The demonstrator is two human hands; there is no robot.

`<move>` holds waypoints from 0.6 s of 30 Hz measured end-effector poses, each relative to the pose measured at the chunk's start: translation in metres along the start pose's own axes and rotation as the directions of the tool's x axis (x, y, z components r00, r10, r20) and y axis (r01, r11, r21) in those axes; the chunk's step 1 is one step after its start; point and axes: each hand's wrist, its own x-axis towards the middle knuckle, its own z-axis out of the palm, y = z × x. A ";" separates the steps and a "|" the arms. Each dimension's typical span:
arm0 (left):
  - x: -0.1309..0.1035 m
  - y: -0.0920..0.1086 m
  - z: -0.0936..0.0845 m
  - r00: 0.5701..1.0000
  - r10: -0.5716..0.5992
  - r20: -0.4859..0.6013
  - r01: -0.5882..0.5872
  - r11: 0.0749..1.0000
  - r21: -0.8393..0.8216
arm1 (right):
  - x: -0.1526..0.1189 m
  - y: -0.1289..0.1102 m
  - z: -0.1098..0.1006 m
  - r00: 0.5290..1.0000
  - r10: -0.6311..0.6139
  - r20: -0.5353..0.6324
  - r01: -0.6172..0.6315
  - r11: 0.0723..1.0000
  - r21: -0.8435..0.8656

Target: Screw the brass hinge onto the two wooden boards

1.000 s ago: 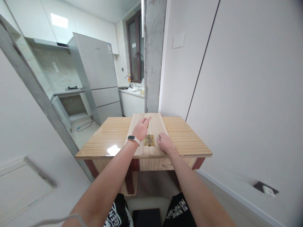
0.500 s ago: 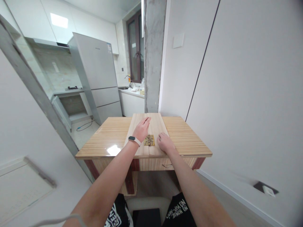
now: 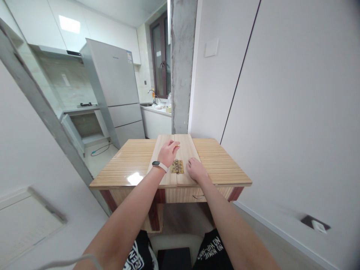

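Note:
A brass butt hinge (image 3: pixel 177 166) lies open flat across the seam between two pale wooden boards (image 3: pixel 184 144) on the table. Just beyond the hinge, my left hand (image 3: pixel 168 152), with a smartwatch at the wrist, is raised over the boards. Its thumb and fingertips pinch a tiny brass-coloured piece (image 3: pixel 177 145), too small to name for sure. To the right of the hinge my right hand (image 3: pixel 196 169) rests on the right board with its fingers curled in. Whatever may be inside that hand is hidden.
The boards lie on a striped, glossy wooden table (image 3: pixel 225 165) with a drawer (image 3: pixel 185 195) at the front. A concrete pillar (image 3: pixel 184 75) and white wall (image 3: pixel 281 112) stand behind and to the right. A fridge (image 3: pixel 115 86) stands at the back left.
My left hand's fingers have drawn together from a flatter, stretched pose into a pinch, and a brass-coloured bit now shows between them. The right hand and the hinge have stayed in place.

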 end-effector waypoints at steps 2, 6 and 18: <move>0.000 -0.002 0.001 1.000 0.013 -0.004 -0.013 1.000 -0.001 | 0.000 0.000 0.000 1.000 -0.001 0.000 0.001 1.000 -0.003; -0.002 -0.004 0.003 0.997 0.074 0.016 -0.073 0.996 -0.048 | 0.000 0.000 0.000 1.000 -0.011 0.000 0.011 1.000 0.006; 0.002 -0.002 0.002 1.000 -0.008 -0.003 0.007 0.997 -0.075 | 0.000 0.001 -0.001 1.000 0.006 0.010 -0.006 1.000 0.020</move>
